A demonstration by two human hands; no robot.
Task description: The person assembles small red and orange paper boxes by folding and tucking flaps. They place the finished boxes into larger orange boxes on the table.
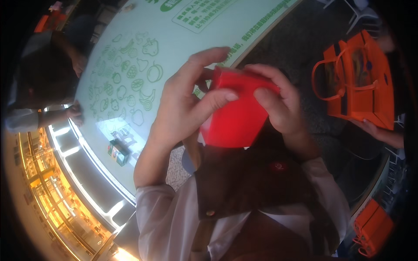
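A red box-like paper piece (237,115) with angled sides is in front of my chest, gripped between both hands. My left hand (187,95) presses its thumb on the upper left of the near face, and its index finger arches above the top edge. On the other side, my right hand (278,98) pinches the upper right edge, thumb in front and fingers over the back. The far side and inside of the red piece are hidden from me. Its top edge is slightly blurred.
A pale table (109,87) with green printed drawings lies beyond my left hand, bearing a small green box (118,152). Another person's hand (75,114) rests at its left edge. At right, a hand (374,130) supports an orange handled bag (361,78); another orange bag (372,226) is lower right.
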